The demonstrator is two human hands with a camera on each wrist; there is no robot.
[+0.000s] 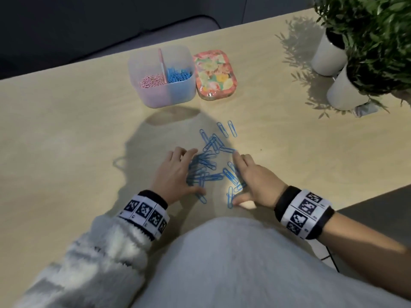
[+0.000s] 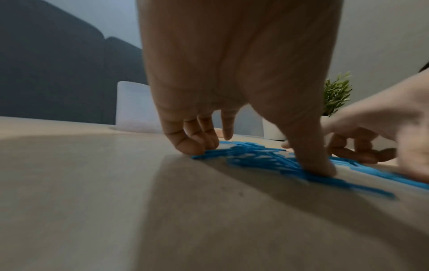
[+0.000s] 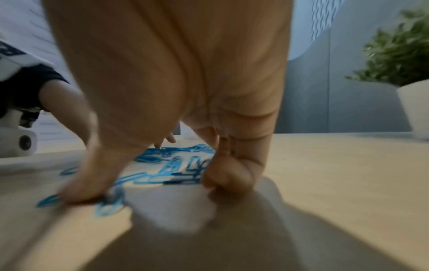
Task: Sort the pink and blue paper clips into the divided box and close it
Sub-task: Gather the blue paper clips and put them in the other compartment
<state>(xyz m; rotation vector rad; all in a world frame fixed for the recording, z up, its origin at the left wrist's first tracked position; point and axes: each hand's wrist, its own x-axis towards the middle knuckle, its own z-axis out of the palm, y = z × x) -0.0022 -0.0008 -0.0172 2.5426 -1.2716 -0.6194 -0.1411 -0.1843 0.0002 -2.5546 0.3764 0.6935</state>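
Observation:
Several blue paper clips lie scattered on the wooden table in front of me. My left hand rests spread on the left part of the heap, thumb and fingertips pressing clips onto the table. My right hand flanks the heap on the right, index finger stretched forward and thumb on clips near the front. Neither hand lifts any. The translucent divided box stands open at the back, with pink clips in its left compartment and blue clips in its right. Its floral lid lies beside it on the right.
Two white pots with green plants stand at the back right. The table's far edge runs just behind the box. A dark sofa lies beyond. The table's right edge is close to my right wrist.

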